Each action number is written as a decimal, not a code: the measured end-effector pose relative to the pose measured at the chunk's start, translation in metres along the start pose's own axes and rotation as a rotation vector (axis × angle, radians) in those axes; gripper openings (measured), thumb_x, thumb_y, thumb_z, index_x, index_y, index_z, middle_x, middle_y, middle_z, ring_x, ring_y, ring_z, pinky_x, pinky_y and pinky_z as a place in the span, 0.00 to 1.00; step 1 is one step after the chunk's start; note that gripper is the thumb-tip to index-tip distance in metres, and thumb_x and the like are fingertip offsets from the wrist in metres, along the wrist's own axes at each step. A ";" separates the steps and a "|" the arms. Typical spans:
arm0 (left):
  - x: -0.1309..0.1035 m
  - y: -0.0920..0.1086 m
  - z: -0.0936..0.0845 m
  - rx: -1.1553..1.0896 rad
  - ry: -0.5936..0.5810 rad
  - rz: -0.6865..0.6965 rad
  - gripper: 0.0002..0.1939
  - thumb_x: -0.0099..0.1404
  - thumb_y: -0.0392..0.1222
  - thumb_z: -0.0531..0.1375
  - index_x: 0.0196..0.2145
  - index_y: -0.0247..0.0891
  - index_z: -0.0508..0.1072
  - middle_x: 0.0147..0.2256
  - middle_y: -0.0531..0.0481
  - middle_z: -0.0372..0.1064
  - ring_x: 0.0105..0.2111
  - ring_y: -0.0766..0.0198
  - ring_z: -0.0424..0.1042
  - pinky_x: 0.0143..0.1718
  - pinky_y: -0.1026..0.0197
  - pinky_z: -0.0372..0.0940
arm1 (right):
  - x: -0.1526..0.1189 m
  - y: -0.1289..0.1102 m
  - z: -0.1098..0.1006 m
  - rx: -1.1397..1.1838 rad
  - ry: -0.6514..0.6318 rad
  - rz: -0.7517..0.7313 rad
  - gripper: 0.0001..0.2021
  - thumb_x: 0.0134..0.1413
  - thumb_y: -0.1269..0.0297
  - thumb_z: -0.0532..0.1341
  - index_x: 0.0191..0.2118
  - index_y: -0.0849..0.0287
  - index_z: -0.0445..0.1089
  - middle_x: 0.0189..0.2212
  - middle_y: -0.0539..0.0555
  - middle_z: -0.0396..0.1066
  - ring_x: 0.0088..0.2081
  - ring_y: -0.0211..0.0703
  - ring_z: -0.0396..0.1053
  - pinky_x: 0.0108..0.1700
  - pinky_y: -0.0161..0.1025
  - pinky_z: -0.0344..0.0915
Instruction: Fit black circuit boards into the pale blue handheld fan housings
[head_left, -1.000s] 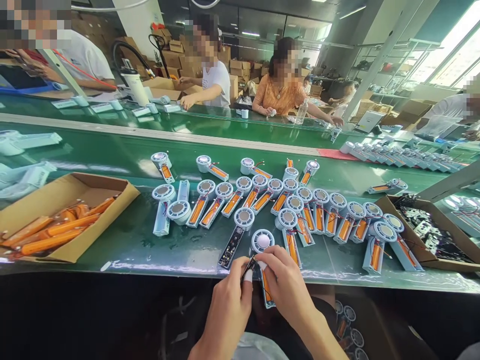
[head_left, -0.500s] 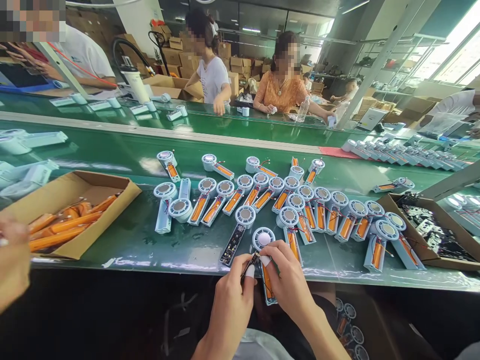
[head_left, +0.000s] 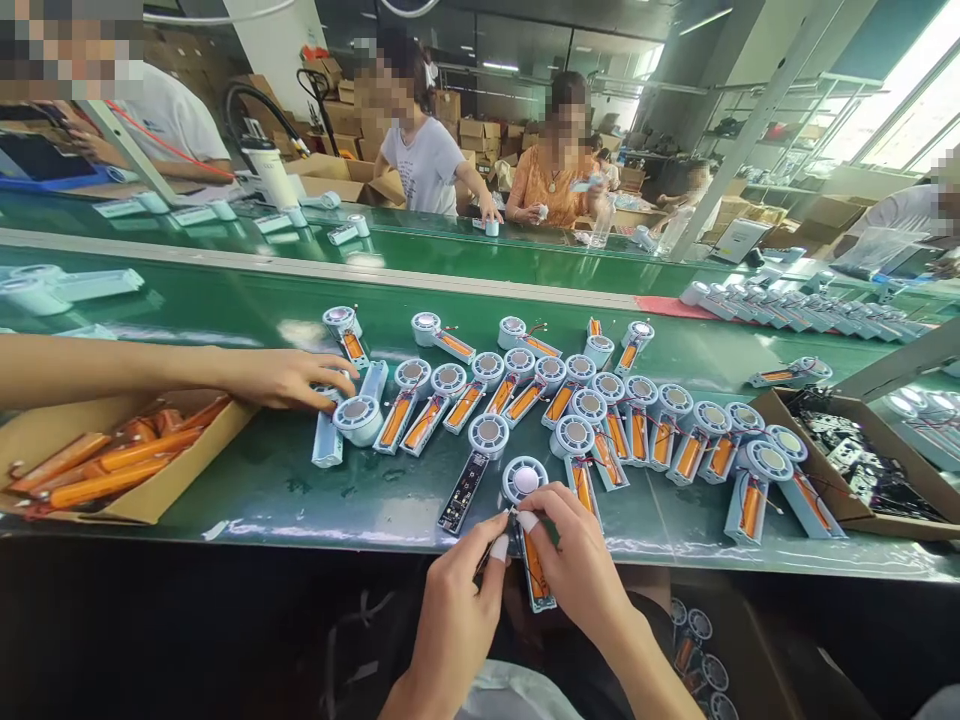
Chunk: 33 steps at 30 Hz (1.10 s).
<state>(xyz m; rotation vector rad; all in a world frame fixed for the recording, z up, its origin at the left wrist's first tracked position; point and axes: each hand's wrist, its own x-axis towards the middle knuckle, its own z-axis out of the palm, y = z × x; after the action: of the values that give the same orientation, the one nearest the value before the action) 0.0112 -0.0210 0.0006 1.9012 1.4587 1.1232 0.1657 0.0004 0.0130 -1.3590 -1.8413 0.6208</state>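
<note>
Near the table's front edge, my left hand (head_left: 466, 592) pinches a narrow dark circuit board (head_left: 486, 556), seen almost edge-on and mostly covered by the fingers. My right hand (head_left: 576, 555) is closed beside it; its fingertips meet the left ones at a thin wire end, too small to make out fully. Under both hands lies an open light-blue handheld fan body (head_left: 525, 482) with an orange battery in its handle. White covers sit on some of my fingertips. Just left and behind, another fan body (head_left: 487, 436) has a dark circuit board (head_left: 463, 492) over its handle.
Several open fan bodies (head_left: 448, 380) cover the green bench. A carton of orange batteries (head_left: 142, 458) stands left, a carton of dark circuit boards (head_left: 862, 462) right. A co-worker's hand (head_left: 300, 380) reaches in from the left. Other people work across the bench.
The co-worker's hand has come over the battery carton to the fan bodies at left. My hands stay almost in place, with the circuit board tilted more edge-on.
</note>
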 end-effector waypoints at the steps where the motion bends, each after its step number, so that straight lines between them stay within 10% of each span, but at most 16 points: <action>1: 0.000 0.000 0.000 -0.023 -0.011 -0.029 0.16 0.69 0.34 0.53 0.49 0.38 0.76 0.45 0.45 0.81 0.40 0.58 0.82 0.45 0.61 0.75 | -0.001 0.001 0.002 -0.018 0.015 -0.012 0.08 0.64 0.75 0.54 0.41 0.55 0.67 0.38 0.53 0.69 0.39 0.44 0.69 0.42 0.37 0.64; 15: 0.018 0.004 -0.015 -0.422 -0.237 -0.365 0.15 0.65 0.44 0.58 0.45 0.39 0.81 0.29 0.49 0.76 0.27 0.62 0.75 0.27 0.64 0.72 | 0.007 0.008 -0.017 0.192 -0.154 0.015 0.12 0.65 0.71 0.56 0.45 0.55 0.77 0.40 0.55 0.72 0.43 0.43 0.71 0.45 0.37 0.66; 33: -0.004 0.029 -0.013 -0.377 -0.231 -0.382 0.20 0.73 0.52 0.49 0.54 0.48 0.73 0.53 0.48 0.75 0.51 0.54 0.73 0.52 0.55 0.67 | -0.005 -0.006 -0.030 0.415 -0.208 0.503 0.19 0.57 0.50 0.64 0.45 0.62 0.76 0.28 0.52 0.71 0.28 0.40 0.65 0.30 0.36 0.61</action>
<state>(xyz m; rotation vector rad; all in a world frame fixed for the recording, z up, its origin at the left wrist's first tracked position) 0.0156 -0.0348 0.0292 1.3712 1.3006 0.8891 0.1870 -0.0075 0.0341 -1.5088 -1.4020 1.3661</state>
